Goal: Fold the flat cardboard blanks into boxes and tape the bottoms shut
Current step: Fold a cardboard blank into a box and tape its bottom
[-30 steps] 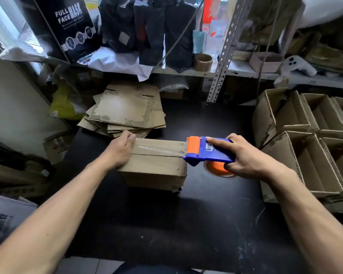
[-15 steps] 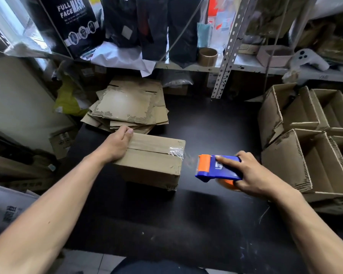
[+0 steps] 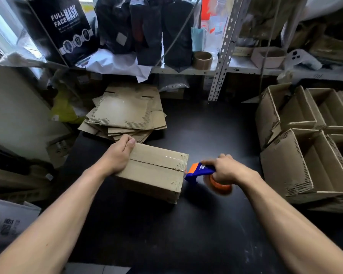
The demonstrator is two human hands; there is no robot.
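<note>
A folded cardboard box (image 3: 156,171) lies bottom-up on the black table (image 3: 186,224), with clear tape along its centre seam and over its right edge. My left hand (image 3: 118,153) grips the box's far left corner, thumb on top. My right hand (image 3: 226,170) holds a blue and orange tape dispenser (image 3: 199,172), whose blue nose touches the box's right end. The orange tape roll (image 3: 220,185) shows below my fingers, blurred by motion. A stack of flat cardboard blanks (image 3: 125,113) lies behind the box.
Several open finished boxes (image 3: 309,147) crowd the table's right side. A metal shelf (image 3: 216,70) above the table's back holds black bags, a tape roll (image 3: 202,60) and a small box. Clutter and cardboard fill the left side beyond the table edge.
The dispenser ran off the box's right end and away from it, then came back against that end, lower down. The tape now wraps over the right edge. My left hand kept its grip.
</note>
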